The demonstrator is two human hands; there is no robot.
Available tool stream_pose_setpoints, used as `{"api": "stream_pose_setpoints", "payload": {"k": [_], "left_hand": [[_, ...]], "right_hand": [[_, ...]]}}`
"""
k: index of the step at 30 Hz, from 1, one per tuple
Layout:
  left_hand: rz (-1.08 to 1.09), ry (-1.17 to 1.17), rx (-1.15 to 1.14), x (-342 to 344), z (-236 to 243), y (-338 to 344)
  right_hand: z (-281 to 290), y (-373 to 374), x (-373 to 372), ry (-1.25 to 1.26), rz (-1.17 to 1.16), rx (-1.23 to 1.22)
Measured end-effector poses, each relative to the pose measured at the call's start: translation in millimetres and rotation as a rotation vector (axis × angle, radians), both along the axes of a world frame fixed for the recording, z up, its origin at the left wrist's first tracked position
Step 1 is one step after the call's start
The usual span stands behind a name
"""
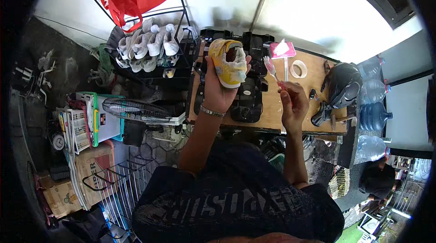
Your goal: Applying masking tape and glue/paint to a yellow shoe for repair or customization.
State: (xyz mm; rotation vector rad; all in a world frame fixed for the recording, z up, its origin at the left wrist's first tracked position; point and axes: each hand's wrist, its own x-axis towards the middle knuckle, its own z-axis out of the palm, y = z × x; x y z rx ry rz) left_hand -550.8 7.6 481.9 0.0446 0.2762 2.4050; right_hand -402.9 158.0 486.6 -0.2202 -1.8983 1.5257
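My left hand [219, 89] is closed around a small yellow shoe [219, 71] and holds it up over the table, its opening toward me. Whitish material, perhaps tape or tissue, covers the rim of the opening and part of one side. To the right, my right hand [294, 103] pinches a small brush [272, 70] by its clear red handle, with the pale head pointing up and left. A gap separates the brush from the shoe. Behind the shoe, several black moulded cases [247, 100] lie on the wooden table [277, 113].
On the table are a pink tissue pack [282, 49], a tape roll [298, 69] and a black helmet-like object [345, 86]. At the left stand a rack of pale shoes [154, 45] and a fan [136, 109]. Large water bottles [374, 116] line the right side.
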Motion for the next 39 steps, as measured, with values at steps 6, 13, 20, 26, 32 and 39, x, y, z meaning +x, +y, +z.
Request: {"api": "stream_pose_setpoints", "payload": {"k": [6,13,20,26,32,39], "left_hand": [[0.052,-0.029,-0.055,12,6,2],[0.061,-0.053,-0.056,19,8,6],[0.125,-0.028,-0.076,28,12,6],[0.004,-0.017,-0.002,27,18,-5],[-0.049,-0.076,0.078,32,23,-11],[-0.184,-0.107,0.108,38,30,-4]], "right_hand": [[8,-7,0,0.027,-0.040,0.452],[9,-5,4,0.170,-0.096,0.409],[12,2,-2,0.013,-0.037,0.768],[12,2,2,0.305,-0.063,0.709],[11,13,-4,0.369,0.053,0.755],[17,24,-4,0.294,0.016,0.889]]}}
